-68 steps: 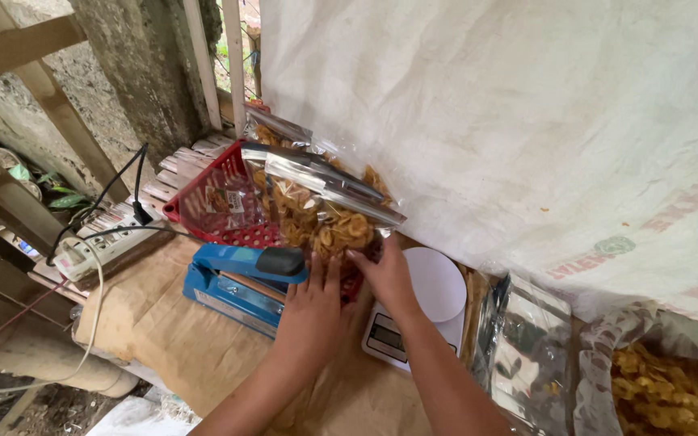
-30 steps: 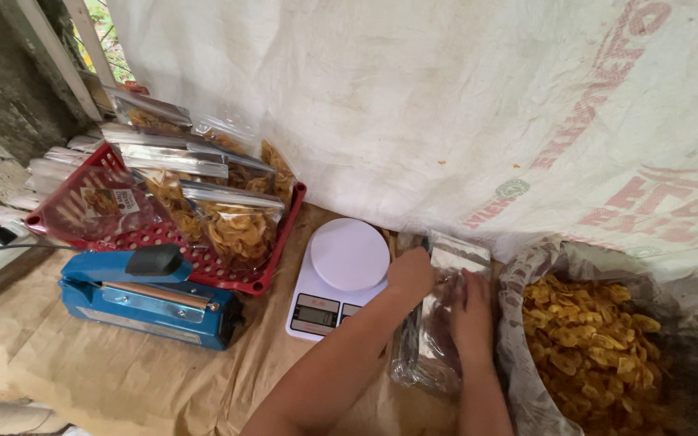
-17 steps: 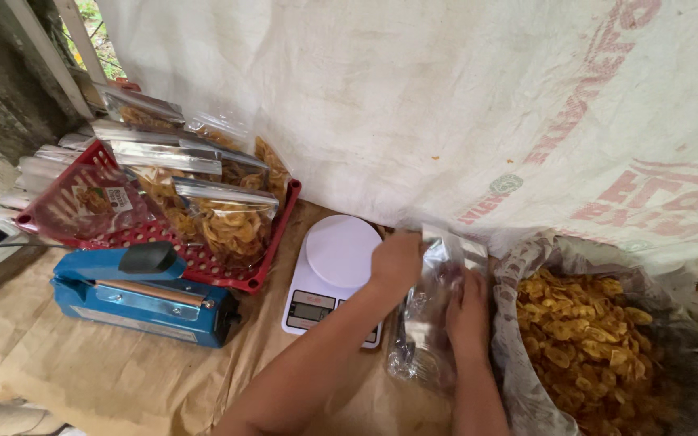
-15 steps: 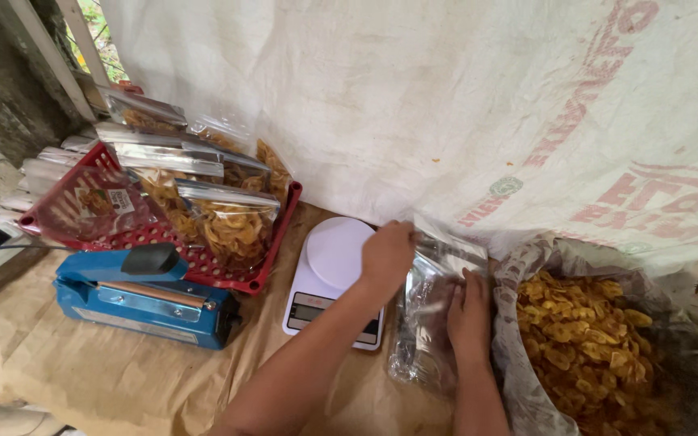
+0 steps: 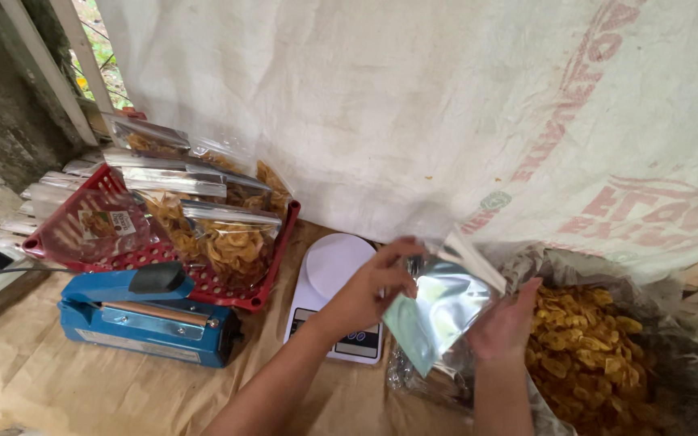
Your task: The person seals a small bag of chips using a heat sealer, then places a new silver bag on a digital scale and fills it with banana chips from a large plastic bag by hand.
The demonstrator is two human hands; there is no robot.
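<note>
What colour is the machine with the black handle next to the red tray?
Blue, seen in the head view: the sealing machine.
</note>
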